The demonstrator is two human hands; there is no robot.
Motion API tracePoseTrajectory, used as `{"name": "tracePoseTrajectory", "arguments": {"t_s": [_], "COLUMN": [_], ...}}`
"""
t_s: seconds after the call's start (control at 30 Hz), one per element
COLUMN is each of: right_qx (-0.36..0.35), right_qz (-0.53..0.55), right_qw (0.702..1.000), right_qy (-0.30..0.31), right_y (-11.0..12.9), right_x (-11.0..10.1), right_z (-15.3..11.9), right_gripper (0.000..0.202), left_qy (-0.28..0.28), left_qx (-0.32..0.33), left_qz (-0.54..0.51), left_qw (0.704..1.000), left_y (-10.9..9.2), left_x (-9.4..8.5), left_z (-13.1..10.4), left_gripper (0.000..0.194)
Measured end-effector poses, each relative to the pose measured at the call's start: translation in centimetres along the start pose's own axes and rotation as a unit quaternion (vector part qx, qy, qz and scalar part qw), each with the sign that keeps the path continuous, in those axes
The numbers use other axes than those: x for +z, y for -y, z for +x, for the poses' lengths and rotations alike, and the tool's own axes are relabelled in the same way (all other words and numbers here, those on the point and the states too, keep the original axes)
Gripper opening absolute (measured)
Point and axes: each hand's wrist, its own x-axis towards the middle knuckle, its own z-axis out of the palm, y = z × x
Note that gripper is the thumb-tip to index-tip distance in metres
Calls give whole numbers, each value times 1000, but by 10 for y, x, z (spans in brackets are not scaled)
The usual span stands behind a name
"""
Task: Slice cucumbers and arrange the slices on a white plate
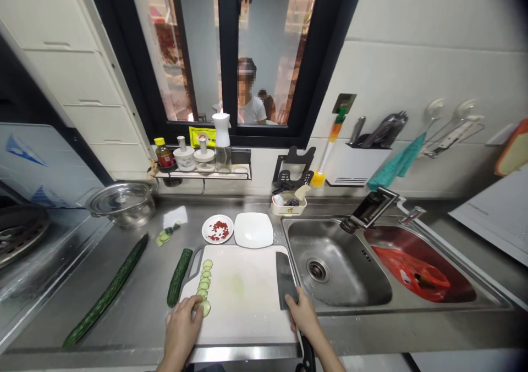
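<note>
A row of several cucumber slices (205, 277) runs down the left part of the white cutting board (243, 320). At the row's near end, my left hand (183, 325) has its bent fingers closed at the edge of the nearest slice (205, 307). A cleaver-like knife (284, 276) lies flat along the board's right edge, its black handle towards me. My right hand (303, 312) is closed on it where blade and handle meet; some fingers are hidden. A shorter piece of cucumber (179, 277) rests left of the board, and a long cucumber (108, 292) lies farther left.
Behind the board are a plate of red pieces (218, 229) and a white plate (253, 229). A lidded pot (124, 201) stands back left. On the right, a double sink (338, 262) holds a red bag (412, 276). A person (251, 108) shows in the window.
</note>
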Motion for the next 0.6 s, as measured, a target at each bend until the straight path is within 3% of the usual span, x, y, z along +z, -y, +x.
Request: {"name": "tracePoseTrajectory", "arguments": {"t_s": [0.13,0.33,0.43,0.6], "right_qx": [69,64,59,75], "right_qz": [-3,-56,-91,-142], "right_qw": [997,995,993,987], "right_qy": [-32,-50,-41,-12], "right_y": [7,8,10,13], "right_x": [-4,-9,-12,-13], "right_z": [3,2,3,5], "right_gripper": [45,45,42,39], "left_qy": [-19,-61,-69,-26], "left_qx": [13,25,34,5], "left_qz": [-25,-85,-145,-233], "left_qw": [999,994,986,972], "left_y": [4,1,-16,-58], "left_x": [3,2,2,11], "left_z": [-2,2,14,48], "left_gripper": [29,32,31,33]}}
